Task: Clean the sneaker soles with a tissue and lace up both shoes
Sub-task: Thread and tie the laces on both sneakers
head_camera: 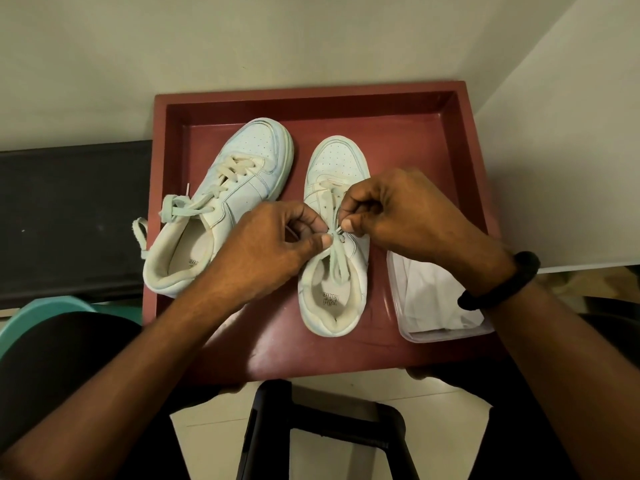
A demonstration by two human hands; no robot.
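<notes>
Left hand (273,244), right hand (398,209) pinch lace (335,237) over right sneaker (334,168).

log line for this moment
left hand: pinches lace | right hand: pinches lace | right-side sneaker: being laced | left-side sneaker: laced

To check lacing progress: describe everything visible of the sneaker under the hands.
The sneaker is white, leather-like, with a perforated toe, padded collar and printed insole. It stands upright on the red tray, toe pointing away, apart from the other sneaker and beside a clear box. The left hand and right hand pinch its lace, whose ends hang into the opening.
</notes>
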